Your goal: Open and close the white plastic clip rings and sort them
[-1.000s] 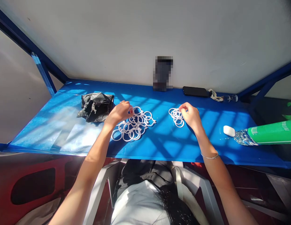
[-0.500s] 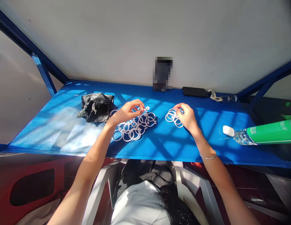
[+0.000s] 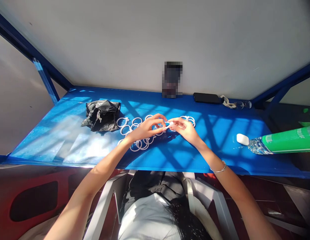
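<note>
A linked mat of white plastic rings (image 3: 131, 128) lies on the blue table (image 3: 70, 140). My left hand (image 3: 148, 128) rests over its right part, fingers pinched on a ring at the mat's edge. My right hand (image 3: 183, 128) meets it from the right, fingertips pinched on a white ring (image 3: 170, 124) held against the left hand's ring. A small bunch of loose white rings (image 3: 188, 119) lies just behind my right hand.
A crumpled black plastic bag (image 3: 101, 115) sits left of the rings. A black phone (image 3: 207, 97) and a small clear bottle (image 3: 241, 105) lie by the back wall. A green-labelled water bottle (image 3: 277, 142) lies on its side at the right.
My hands have come together over the middle of the table. The right hand left the loose bunch carrying a ring, and the left hand pulled the mat's edge to meet it.
</note>
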Action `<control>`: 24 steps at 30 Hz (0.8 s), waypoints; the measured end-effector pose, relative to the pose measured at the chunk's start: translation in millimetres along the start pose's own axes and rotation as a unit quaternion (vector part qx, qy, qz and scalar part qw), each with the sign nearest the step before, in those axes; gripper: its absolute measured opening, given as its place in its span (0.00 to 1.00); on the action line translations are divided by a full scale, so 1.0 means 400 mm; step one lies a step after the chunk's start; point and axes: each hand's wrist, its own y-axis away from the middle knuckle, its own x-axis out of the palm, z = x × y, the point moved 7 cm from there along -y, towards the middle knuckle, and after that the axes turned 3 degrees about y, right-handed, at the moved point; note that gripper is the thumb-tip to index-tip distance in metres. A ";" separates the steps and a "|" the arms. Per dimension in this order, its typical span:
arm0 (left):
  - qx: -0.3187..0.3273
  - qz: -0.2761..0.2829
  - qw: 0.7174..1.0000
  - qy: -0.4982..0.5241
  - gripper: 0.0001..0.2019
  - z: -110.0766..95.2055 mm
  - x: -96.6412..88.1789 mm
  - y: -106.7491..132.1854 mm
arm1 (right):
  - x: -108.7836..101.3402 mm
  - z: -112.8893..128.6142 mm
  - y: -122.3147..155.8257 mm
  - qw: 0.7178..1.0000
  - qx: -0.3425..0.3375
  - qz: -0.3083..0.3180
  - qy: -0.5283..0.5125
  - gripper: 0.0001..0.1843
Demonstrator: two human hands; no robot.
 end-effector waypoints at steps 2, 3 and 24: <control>0.004 -0.015 1.000 0.009 0.13 0.000 0.006 -0.003 | 0.003 0.000 0.000 1.000 0.005 0.002 -0.020 0.20; 0.003 -0.027 0.999 0.021 0.12 0.002 0.007 -0.004 | 0.003 0.000 0.000 1.000 0.009 0.001 -0.029 0.20; -0.104 -0.020 0.953 0.285 0.24 0.051 0.042 -0.012 | 0.021 0.000 0.004 0.982 0.089 0.030 -0.165 0.21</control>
